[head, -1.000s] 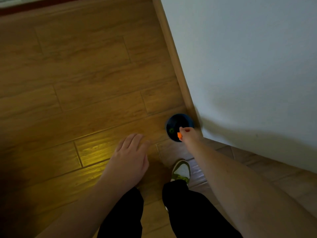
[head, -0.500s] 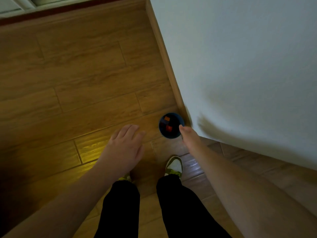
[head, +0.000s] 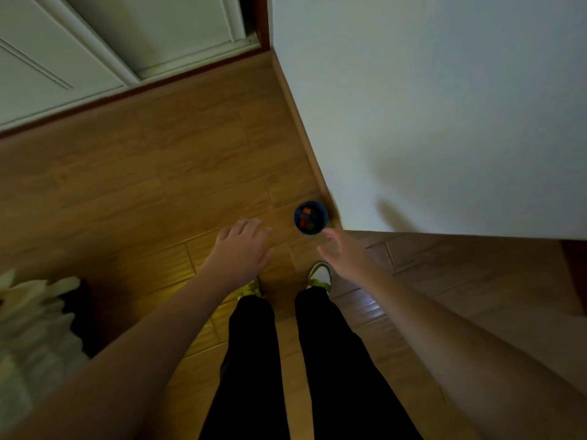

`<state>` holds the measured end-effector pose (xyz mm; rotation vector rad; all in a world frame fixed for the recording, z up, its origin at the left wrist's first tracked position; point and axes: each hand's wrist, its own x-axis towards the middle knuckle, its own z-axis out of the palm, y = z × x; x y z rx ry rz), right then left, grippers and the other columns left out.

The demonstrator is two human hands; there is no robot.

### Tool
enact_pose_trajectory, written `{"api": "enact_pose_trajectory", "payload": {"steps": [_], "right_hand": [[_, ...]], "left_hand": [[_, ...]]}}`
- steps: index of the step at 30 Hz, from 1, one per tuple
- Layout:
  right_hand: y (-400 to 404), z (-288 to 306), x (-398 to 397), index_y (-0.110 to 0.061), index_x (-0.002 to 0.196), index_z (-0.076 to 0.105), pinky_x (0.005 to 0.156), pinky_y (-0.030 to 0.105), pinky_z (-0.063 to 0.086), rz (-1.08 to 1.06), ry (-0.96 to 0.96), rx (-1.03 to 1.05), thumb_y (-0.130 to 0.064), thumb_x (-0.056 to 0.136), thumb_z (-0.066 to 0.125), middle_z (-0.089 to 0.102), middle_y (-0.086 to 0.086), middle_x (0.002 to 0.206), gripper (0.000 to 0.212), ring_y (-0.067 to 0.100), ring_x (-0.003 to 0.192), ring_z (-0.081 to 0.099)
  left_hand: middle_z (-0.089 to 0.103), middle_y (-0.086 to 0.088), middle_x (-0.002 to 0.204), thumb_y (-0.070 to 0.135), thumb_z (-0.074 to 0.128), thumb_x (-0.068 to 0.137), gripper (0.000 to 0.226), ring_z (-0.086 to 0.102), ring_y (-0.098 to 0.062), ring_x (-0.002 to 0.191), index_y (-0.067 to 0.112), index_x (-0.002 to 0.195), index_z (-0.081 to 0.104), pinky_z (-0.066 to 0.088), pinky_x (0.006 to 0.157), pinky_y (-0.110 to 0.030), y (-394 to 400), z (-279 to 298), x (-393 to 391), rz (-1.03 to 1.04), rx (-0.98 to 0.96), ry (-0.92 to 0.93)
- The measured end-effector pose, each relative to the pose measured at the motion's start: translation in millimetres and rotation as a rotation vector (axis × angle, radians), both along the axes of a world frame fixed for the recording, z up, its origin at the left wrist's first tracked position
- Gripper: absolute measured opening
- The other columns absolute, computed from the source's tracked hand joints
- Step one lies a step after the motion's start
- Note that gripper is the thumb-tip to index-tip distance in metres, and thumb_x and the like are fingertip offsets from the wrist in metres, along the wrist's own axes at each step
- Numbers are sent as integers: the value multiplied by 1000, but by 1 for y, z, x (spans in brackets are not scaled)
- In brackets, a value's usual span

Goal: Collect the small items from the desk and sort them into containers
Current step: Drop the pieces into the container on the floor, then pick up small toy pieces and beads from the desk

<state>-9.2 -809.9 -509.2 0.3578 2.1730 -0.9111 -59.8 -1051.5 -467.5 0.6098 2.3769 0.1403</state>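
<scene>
A small dark blue cup (head: 321,211) stands on the wooden floor against the corner of a white wall. Inside it lie small orange, red and green pieces (head: 306,218). My right hand (head: 344,253) hovers just below and to the right of the cup, fingers spread, holding nothing. My left hand (head: 243,247) hangs to the left of the cup, palm down, fingers loosely apart and empty.
The white wall (head: 428,115) and its wooden skirting fill the right side. A white panelled door (head: 95,46) is at the top left. A pale cloth-like heap (head: 35,315) lies at the left edge. My legs and shoes (head: 319,276) stand below the cup.
My right hand dropped the orange piece into the cup and pulled back with fingers spread. The view rose and widened, bringing in the door and the pale heap.
</scene>
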Motion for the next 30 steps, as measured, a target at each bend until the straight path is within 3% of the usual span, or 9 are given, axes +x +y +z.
{"api": "enact_pose_trajectory", "payload": {"steps": [5,8,12,17,20,24,30], "right_hand": [[5,100,31,-18,148,34,100,34,42,168,227,122,-39,99,44,47,3,145,54,20,127,48],[8,148,55,-13,146,38,107,41,40,365,387,279,-35,98,43,45,9,147,53,26,133,43],[11,205,84,-14,147,37,111,44,34,390,454,361,-50,97,30,44,11,149,61,29,137,40],[16,266,123,-19,149,33,115,52,26,242,450,420,-59,97,14,34,8,156,68,29,144,28],[16,290,148,-22,150,31,117,52,20,104,426,499,-64,92,0,29,5,158,78,30,146,24],[8,313,186,-25,153,21,120,48,10,-105,385,558,-64,89,0,22,4,161,77,26,148,16],[3,322,268,-24,150,29,117,51,21,-426,339,654,-65,92,4,34,5,156,75,25,145,26]], "left_hand": [[30,-1,153,53,30,97,58,22,-25,143,25,148,26,25,112,-49,14,89,23,23,-6,44],[28,-1,155,54,29,97,61,20,-26,145,24,150,22,23,114,-50,26,139,44,-48,21,78],[24,-3,157,57,27,96,64,16,-28,146,25,151,19,20,115,-52,40,190,63,-132,53,104],[20,0,159,66,7,89,74,13,-25,147,27,151,16,16,117,-51,58,231,83,-280,93,135],[25,-2,158,66,8,89,74,18,-26,146,27,151,21,20,116,-53,70,247,92,-426,154,176],[24,-1,158,65,11,92,71,19,-26,145,26,151,21,20,116,-52,95,265,105,-598,179,240],[20,-2,159,63,15,94,67,16,-27,146,27,150,19,19,116,-54,145,293,146,-829,223,268]]}}
